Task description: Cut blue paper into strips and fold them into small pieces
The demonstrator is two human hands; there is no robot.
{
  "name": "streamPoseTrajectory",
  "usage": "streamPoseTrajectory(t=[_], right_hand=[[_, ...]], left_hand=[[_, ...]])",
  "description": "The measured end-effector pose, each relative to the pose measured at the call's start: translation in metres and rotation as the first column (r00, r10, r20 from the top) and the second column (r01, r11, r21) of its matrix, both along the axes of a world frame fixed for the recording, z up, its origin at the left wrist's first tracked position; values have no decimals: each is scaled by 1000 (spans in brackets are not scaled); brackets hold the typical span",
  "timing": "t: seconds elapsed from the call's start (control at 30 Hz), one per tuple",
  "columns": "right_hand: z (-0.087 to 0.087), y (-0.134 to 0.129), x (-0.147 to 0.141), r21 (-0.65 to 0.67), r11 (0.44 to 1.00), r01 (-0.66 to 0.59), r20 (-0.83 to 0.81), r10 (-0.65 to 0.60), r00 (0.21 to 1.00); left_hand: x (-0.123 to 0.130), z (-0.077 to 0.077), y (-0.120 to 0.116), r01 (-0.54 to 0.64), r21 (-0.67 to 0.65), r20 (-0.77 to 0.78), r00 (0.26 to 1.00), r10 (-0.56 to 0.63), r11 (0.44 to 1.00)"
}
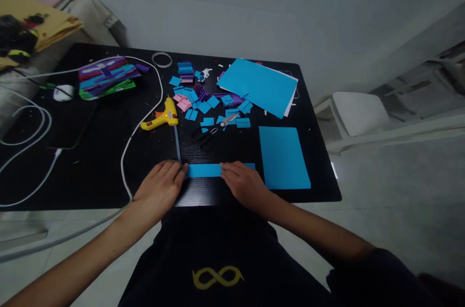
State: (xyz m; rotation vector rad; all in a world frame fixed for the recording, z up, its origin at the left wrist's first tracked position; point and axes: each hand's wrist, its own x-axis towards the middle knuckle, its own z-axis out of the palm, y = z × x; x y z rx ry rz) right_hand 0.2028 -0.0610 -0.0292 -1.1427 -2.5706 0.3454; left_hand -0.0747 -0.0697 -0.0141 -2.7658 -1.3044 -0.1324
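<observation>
Blue paper strip (204, 170): long, narrow, straight-sided, plain surface. Lies flat on black table (207, 191) near front edge, long sides roughly parallel to it. Left end at left fingers (184, 168); right fingers (227, 170) cover part; short right end visible past them.

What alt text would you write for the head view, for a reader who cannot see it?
A person's left hand and right hand touch a blue paper strip near the front edge of a black table. Beyond the strip lie a yellow glue gun, black-handled scissors and blue paper pieces; to the right is a larger blue sheet.
</observation>
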Motion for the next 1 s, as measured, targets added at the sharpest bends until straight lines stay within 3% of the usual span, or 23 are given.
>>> streamPoseTrajectory(t=[0.2,0.33,0.43,0.57,0.73,1.0], right_hand=[[0,0,0,22,1000,18,5,-18,1000],[-1,0,-2,29,999,14,6,-15,1000],[-5,-1,-2,41,999,-9,-15,10,1000],[-10,-2,0,13,1000,-18,-74,19,997],[-10,-4,17,26,996,85,-122,-82,989],[-1,-4,57,53,984,172,-58,-169,984]], left_hand=[[0,1,6,-54,-9,72,996,55,998],[21,3,3,-62,-5,166,984,62,998],[45,-5,-8,53,-56,266,963,-36,997],[64,-21,-19,30,-127,316,949,12,991],[61,-27,-19,39,-121,287,958,-3,992],[61,-25,-19,31,-138,297,955,11,990]])
